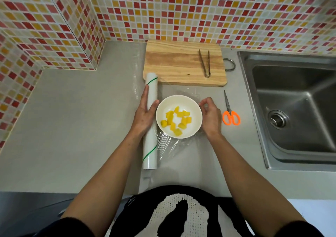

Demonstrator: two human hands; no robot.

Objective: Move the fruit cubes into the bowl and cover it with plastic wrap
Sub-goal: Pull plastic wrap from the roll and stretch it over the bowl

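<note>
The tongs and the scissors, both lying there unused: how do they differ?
The tongs are plain dark metal, while the scissors have bright orange handles. The tongs rest on the wooden cutting board; the scissors lie on the grey counter, right of the bowl. The tongs' arms spread apart toward the wall; the scissors' blades are shut. Both are untouched by either hand and point away from the person.

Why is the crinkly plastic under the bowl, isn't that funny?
Yes, a bit odd: the plastic wrap lies flat beneath the bowl, not over it, so the fruit cubes sit uncovered. Nothing spilled.
</note>
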